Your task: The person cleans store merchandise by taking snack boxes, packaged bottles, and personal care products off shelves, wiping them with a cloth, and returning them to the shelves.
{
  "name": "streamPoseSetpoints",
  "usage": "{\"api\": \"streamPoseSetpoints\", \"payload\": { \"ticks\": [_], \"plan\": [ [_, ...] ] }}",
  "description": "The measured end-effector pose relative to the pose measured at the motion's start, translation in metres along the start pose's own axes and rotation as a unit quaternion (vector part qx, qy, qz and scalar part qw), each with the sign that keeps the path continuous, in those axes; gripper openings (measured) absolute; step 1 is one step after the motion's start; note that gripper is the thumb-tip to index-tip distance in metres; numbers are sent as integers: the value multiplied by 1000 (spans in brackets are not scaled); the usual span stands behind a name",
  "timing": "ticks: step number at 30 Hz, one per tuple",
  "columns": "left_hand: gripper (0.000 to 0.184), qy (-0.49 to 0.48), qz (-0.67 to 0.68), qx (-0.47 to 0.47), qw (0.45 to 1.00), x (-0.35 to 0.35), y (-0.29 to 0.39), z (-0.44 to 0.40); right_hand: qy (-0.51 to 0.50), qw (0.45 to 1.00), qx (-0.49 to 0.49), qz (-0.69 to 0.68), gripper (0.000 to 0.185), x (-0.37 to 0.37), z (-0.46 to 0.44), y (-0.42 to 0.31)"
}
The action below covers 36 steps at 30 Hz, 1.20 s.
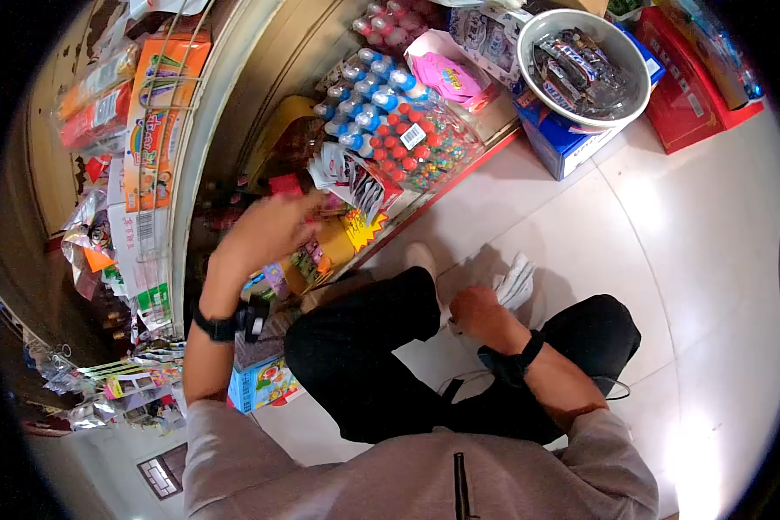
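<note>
My left hand (269, 232) reaches over the low shelf, its fingers slightly blurred but stretched apart, with nothing visible in them. Close by its fingertips are a red packet (286, 185) and an open box of white and dark sachets (352, 178). Just below it is a yellow carton (331, 243) with small colourful packets and a yellow starburst price tag (364, 229). My right hand (484, 314) is closed over my lap, gripping a crumpled white cloth (517, 282) that sticks out beyond the fingers.
Along the shelf stand blue-capped bottles (368, 95), a red-capped candy pack (425, 147) and a pink packet box (449, 74). A metal bowl of wrapped bars (529, 65) rests on a blue box (572, 152). A red box (680, 95) is farther right. Hanging packets (160, 113) line the left.
</note>
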<state>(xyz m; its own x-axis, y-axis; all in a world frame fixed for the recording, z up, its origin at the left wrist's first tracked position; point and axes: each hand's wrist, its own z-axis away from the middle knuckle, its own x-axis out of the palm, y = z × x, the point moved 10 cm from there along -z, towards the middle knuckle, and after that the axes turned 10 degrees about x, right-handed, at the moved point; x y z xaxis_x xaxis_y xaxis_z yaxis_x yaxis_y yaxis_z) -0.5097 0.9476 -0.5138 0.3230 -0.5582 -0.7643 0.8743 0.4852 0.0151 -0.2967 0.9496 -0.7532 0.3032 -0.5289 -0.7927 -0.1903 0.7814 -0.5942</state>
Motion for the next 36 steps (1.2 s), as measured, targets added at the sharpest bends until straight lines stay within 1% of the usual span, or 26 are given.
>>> {"api": "streamPoseSetpoints", "payload": {
  "ticks": [1, 2, 3, 5, 7, 8, 9, 10, 12, 13, 15, 16, 18, 19, 20, 21, 22, 23, 25, 27, 29, 30, 31, 33, 35, 36],
  "plan": [
    [34, 11, -10, 4, 1000, 4, 7, 12, -25, 1000, -6, -13, 13, 2, -3, -1],
    [34, 5, 0, -21, 1000, 3, 18, 18, -51, 998, -7, -26, 14, 4, -3, -1],
    [34, 1, 10, -44, 999, 2, 32, 20, -54, 998, 5, -20, 14, -1, -6, 1],
    [36, 81, 28, 6, 996, -2, 68, 25, -120, 991, 52, -40, 17, 2, -10, 4],
    [39, 41, 48, -46, 997, 9, 110, 27, -118, 991, 57, -21, 18, 2, -10, 8],
    [39, 77, 110, 46, 990, 13, 138, 25, -130, 988, 84, -22, 16, 2, -11, 14],
    [40, 109, 169, 137, 970, 17, 160, 23, -142, 983, 110, -23, 14, 2, -10, 21],
    [40, 108, 165, 147, 969, 22, 166, 15, -137, 983, 119, -24, 14, -1, -9, 25],
    [38, 12, 180, 181, 967, 52, 183, -4, -150, 974, 163, -45, 13, -4, -4, 40],
    [38, 14, 175, 191, 966, 62, 184, -22, -144, 974, 172, -43, 13, -6, 0, 45],
    [37, -26, 80, 142, 986, 100, 166, -69, -86, 978, 191, -18, 19, -19, 7, 53],
    [37, -22, 77, 151, 985, 117, 162, -81, -161, 959, 233, -12, 23, -22, 9, 60],
    [37, 47, -2, 181, 982, 132, 158, -95, -171, 949, 263, -24, 22, -43, 20, 65],
    [37, 42, 0, 180, 983, 128, 160, -95, -185, 940, 283, -42, 21, -43, 25, 66],
    [39, 20, 58, 216, 975, 127, 169, -96, -85, 955, 284, -23, 9, -57, 30, 64],
    [41, 0, 114, 250, 961, 121, 177, -98, -85, 955, 283, -25, 9, -58, 32, 64],
    [43, 29, 146, 255, 956, 110, 179, -99, -123, 950, 288, 4, 10, -57, 36, 64],
    [43, 25, 148, 254, 955, 111, 178, -102, -162, 942, 293, 33, 11, -56, 40, 61],
    [44, 65, 48, 258, 963, 109, 178, -107, -157, 938, 306, 48, 13, -72, 46, 49],
    [47, 36, 47, 256, 965, 123, 177, -109, -154, 934, 316, 61, 16, -80, 52, 34],
    [49, 63, 104, 298, 947, 121, 186, -98, -123, 946, 292, 65, 21, -90, 53, 11],
    [50, 14, 114, 281, 953, 130, 189, -98, -84, 948, 306, 26, 23, -99, 55, 3],
    [50, 8, 118, 279, 953, 130, 191, -94, -89, 948, 305, 21, 23, -101, 57, -8],
    [49, -40, 152, 269, 950, 137, 198, -82, -157, 935, 305, -87, 26, -93, 67, -34],
    [45, -46, 190, 267, 943, 146, 207, -71, -162, 939, 283, -105, 27, -101, 73, -62],
    [40, -47, 225, 256, 939, 150, 212, -66, -128, 938, 303, -108, 27, -111, 75, -70]
  ]
}}
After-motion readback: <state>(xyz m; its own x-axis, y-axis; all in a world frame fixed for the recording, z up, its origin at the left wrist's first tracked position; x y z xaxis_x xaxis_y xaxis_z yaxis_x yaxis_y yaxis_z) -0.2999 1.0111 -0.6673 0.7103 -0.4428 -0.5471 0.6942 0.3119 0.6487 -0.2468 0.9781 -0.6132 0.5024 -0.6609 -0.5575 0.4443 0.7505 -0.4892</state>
